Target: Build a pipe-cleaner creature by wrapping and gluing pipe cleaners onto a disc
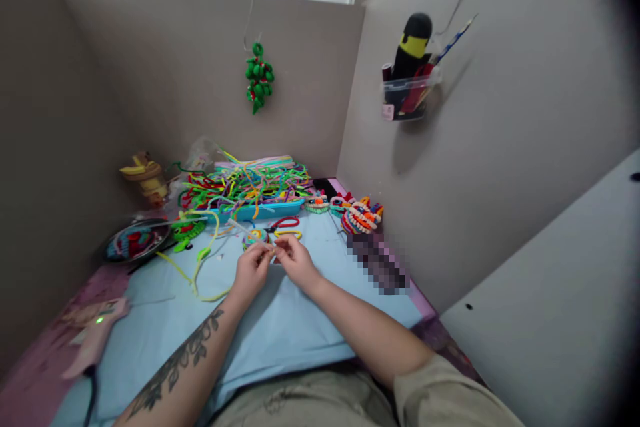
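My left hand (251, 268) and my right hand (295, 259) meet over the light blue mat (280, 327), fingers pinched together on a thin pale pipe cleaner (250, 233) that slants up to the left. Just beyond the fingertips lies a small round multicoloured pipe-cleaner piece (255, 238). Red-handled scissors (284, 222) lie right behind it. A long yellow pipe cleaner (197, 273) curls on the mat to the left of my left hand.
A heap of coloured pipe cleaners (245, 183) fills a teal tray at the back. Finished bead-like pieces (361, 215) sit at right, a dark bowl (136, 241) at left. A green ornament (259, 78) hangs on the partition; a clear bin (409, 90) is mounted at right.
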A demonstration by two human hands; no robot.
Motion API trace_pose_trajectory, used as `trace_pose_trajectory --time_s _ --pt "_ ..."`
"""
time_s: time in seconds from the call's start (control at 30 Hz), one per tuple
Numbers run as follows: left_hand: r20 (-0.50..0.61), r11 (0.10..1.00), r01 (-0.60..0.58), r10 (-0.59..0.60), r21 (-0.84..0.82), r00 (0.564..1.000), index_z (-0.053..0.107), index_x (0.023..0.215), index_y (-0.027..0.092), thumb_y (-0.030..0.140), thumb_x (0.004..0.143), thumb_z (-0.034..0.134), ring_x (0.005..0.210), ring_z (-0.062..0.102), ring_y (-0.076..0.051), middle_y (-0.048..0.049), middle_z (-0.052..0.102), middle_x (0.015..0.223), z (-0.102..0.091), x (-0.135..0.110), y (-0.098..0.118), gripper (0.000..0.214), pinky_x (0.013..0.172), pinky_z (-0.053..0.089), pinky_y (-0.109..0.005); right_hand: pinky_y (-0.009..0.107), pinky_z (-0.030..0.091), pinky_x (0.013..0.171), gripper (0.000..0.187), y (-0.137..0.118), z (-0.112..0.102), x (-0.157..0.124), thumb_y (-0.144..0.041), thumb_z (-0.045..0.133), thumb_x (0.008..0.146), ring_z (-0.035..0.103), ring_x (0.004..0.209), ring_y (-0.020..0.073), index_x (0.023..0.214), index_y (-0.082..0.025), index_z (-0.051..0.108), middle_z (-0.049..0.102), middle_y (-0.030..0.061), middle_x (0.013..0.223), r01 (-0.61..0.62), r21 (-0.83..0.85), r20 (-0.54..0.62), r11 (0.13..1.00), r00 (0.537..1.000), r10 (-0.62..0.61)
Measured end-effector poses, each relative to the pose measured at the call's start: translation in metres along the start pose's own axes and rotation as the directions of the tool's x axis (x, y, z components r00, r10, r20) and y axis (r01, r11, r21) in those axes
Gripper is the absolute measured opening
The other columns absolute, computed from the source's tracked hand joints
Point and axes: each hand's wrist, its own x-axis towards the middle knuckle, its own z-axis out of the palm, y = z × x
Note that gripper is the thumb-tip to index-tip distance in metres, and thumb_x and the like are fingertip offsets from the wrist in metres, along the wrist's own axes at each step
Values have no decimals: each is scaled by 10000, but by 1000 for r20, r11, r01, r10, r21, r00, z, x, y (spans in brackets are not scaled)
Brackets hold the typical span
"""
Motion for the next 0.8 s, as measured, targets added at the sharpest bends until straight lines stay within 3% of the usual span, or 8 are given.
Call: trace_pose_trajectory --time_s 0.17,0.3,0.43,0.53,0.67,0.8 --pt "-5 1000 11 -11 -6 1000 635 746 177 333 775 547 819 584 -192 -62 646 826 0 0 -2 181 752 444 -295 233 491 538 211 2 -3 5 -362 609 750 551 561 101 866 -196 547 593 -7 745 -105 127 32 986 994 101" --pt "14 997 72 -72 -2 997 616 789 176 350 776 536 735 577 -177 -49 649 807 2 -2 -3 192 682 442 -277 231 469 538 199 6 -7 9 -333 636 723 538 554 105 845 -188 577 588 -15 676 -79 93 3 992 997 79" --pt "34 995 88 -89 36 995 611 816 183 339 784 518 649 551 -161 -26 636 735 2 -2 -4 185 615 416 -258 240 464 593 120 6 -10 9 -277 609 738 549 626 119 807 -178 605 609 4 719 -2 -91 -60 996 998 -3" --pt "47 994 87 -91 70 995 620 764 183 328 773 521 649 547 -165 -23 630 705 2 0 -6 176 616 406 -259 246 453 617 94 4 -11 8 -224 582 748 544 661 129 812 -175 628 606 21 760 70 -296 -86 953 991 -100" --pt "52 992 107 -110 63 993 600 698 179 332 772 508 613 528 -159 -12 606 649 1 1 -9 193 594 395 -254 253 439 662 113 3 -11 6 -176 512 791 536 705 139 769 -179 623 578 22 744 160 -484 -8 860 982 -187" --pt "47 994 97 -100 56 994 593 691 181 332 767 509 619 522 -158 -12 604 658 1 0 -8 189 608 398 -258 248 432 664 128 4 -11 6 -151 489 804 531 715 143 747 -180 600 567 19 727 188 -524 22 831 978 -207"
